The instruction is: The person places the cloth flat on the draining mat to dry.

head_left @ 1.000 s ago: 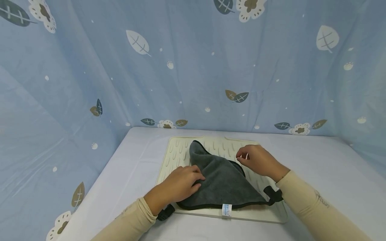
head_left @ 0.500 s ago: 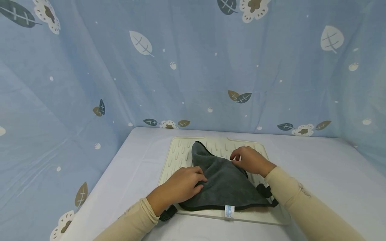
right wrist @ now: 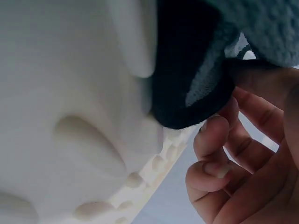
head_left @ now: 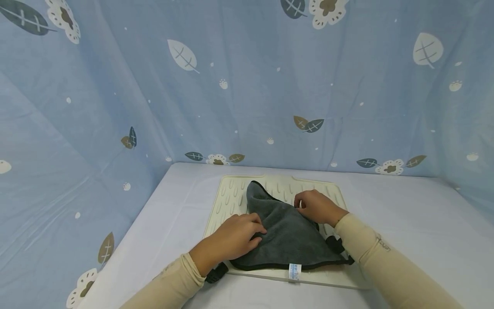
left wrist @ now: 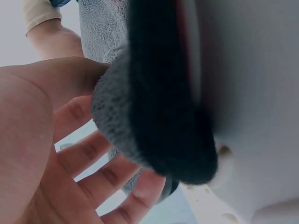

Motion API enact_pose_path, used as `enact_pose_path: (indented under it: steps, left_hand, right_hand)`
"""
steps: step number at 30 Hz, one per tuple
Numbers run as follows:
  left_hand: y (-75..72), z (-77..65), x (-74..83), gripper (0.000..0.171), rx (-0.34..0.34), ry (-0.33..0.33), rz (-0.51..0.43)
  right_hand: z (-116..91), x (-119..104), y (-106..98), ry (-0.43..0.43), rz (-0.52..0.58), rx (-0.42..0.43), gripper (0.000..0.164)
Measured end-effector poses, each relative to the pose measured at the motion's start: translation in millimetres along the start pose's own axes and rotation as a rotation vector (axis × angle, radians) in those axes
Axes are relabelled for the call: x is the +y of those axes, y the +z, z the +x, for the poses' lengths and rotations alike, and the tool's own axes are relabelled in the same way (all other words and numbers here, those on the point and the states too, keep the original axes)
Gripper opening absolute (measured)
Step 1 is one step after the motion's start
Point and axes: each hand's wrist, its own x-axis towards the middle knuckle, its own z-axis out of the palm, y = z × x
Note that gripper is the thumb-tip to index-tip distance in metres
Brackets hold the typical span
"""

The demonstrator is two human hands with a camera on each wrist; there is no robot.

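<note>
A dark grey plush cloth (head_left: 293, 242) with black edging lies partly folded on a cream ridged mat (head_left: 227, 199), and a white tag sticks out from its near edge. My left hand (head_left: 237, 236) rests on the cloth's left side; in the left wrist view its thumb and spread, fairly straight fingers touch the fabric. Farther back, my right hand (head_left: 318, 207) pinches the folded cloth's upper right edge. The right wrist view has the thumb (right wrist: 261, 84) against the black trim, with the other fingers loosely curled below.
Under the mat is a white-covered table (head_left: 405, 214). A blue leaf-patterned curtain (head_left: 247, 98) hangs behind it and along both sides. Black straps (head_left: 217, 272) are at both wrists, below the beige sleeves.
My right hand has come left and slightly down onto the cloth's upper edge and now pinches it. The left hand stays on the cloth. The head view has shifted slightly.
</note>
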Motion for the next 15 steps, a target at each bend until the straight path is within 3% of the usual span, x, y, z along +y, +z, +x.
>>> enact_pose_path:
  steps: [15]
  left_hand:
    - [0.0,0.1,0.8,0.019,-0.007,-0.007,-0.014]
  right_hand:
    - [-17.1,7.2,-21.6,0.067,-0.070,0.170,0.006]
